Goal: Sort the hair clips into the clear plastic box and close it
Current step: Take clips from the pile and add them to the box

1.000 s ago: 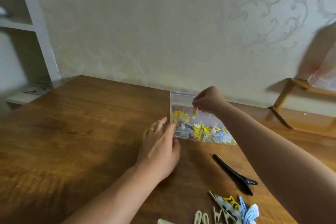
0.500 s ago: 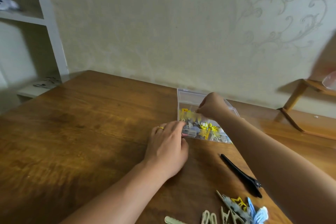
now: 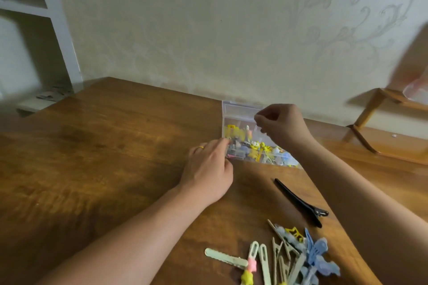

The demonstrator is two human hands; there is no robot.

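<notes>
The clear plastic box (image 3: 235,110) stands at the table's far edge with its lid raised at the back. Several small yellow, blue and grey hair clips lie inside. My left hand (image 3: 208,170) lies flat on the table, its fingertips touching the box's near left corner. My right hand (image 3: 281,126) hovers over the box with fingertips curled together; I see nothing between them. A long black clip (image 3: 298,201) lies on the table in front of the box. A pile of pale green, blue and yellow clips (image 3: 298,252) lies at the near edge.
The wooden table (image 3: 104,157) stretches bare to the left. A wall runs right behind the box. A wooden stand (image 3: 370,111) is at the right, and a white shelf unit (image 3: 58,30) at the far left.
My right hand held a small yellow clip above the box, dipped into it, and has come up without it. The left hand stayed at the box's corner.
</notes>
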